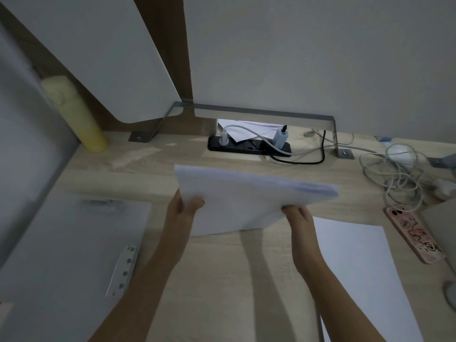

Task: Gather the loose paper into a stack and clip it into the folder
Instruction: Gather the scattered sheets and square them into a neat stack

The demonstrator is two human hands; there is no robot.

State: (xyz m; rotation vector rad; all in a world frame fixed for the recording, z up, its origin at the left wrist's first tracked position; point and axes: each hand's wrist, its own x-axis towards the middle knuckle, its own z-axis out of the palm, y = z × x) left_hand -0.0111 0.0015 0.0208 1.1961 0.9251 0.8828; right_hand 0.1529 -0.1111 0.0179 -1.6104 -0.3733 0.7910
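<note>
A stack of white paper [244,196] is held above the wooden desk [217,280], tilted, its far edge blurred. My left hand [183,206] grips its left edge with the thumb on top. My right hand [297,214] grips the near right corner. One loose white sheet [357,265] lies flat on the desk to the right, under my right forearm. The grey folder [69,243] lies open on the left, with a metal clip [103,203] at its far end and a white perforated fastener strip [123,270] on its right side.
A yellow bottle [76,114] stands at the back left. A black power strip [249,145] with plugs sits at the back centre under a metal bracket. Tangled grey cables [399,174] and a pink phone [414,234] lie at the right.
</note>
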